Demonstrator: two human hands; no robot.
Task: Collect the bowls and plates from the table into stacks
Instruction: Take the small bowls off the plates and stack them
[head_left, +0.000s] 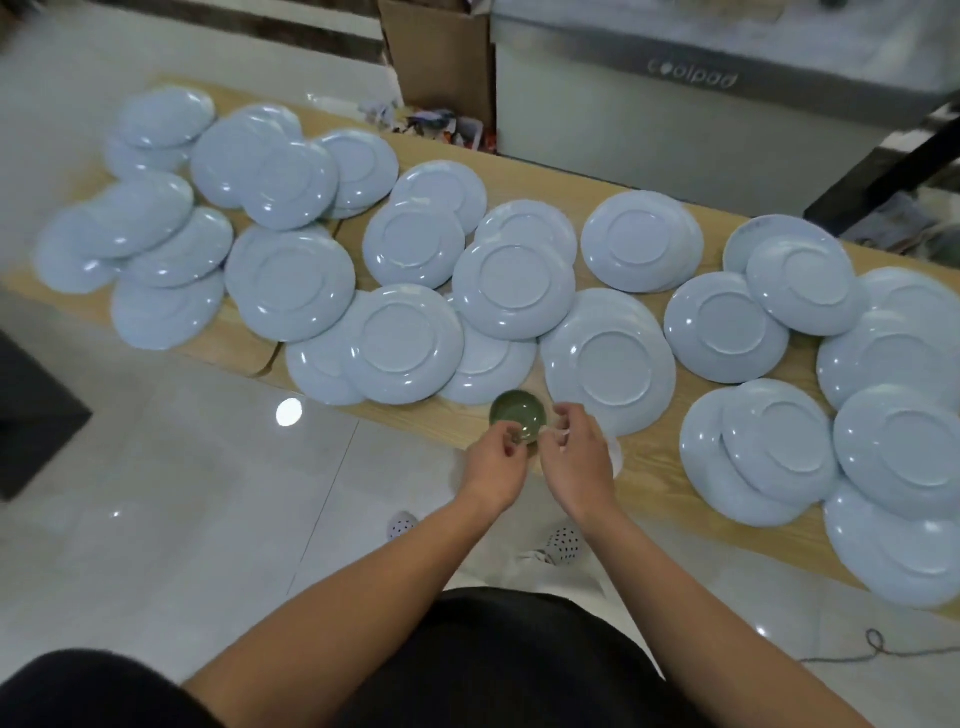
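Several pale blue plates lie face down and overlapping all along the long wooden table. A small green bowl stands upright at the table's near edge, in front of the plates. My left hand pinches the bowl's near rim with curled fingers. Just right of the bowl, my right hand has its fingers curled round a small white object. Most of that object is hidden under the hand, so I cannot tell what it is.
A cardboard box and a grey "coolpad" cabinet stand behind the table. Glossy white floor tiles lie on my side. A dark block sits at the left edge, and a cable lies at the lower right.
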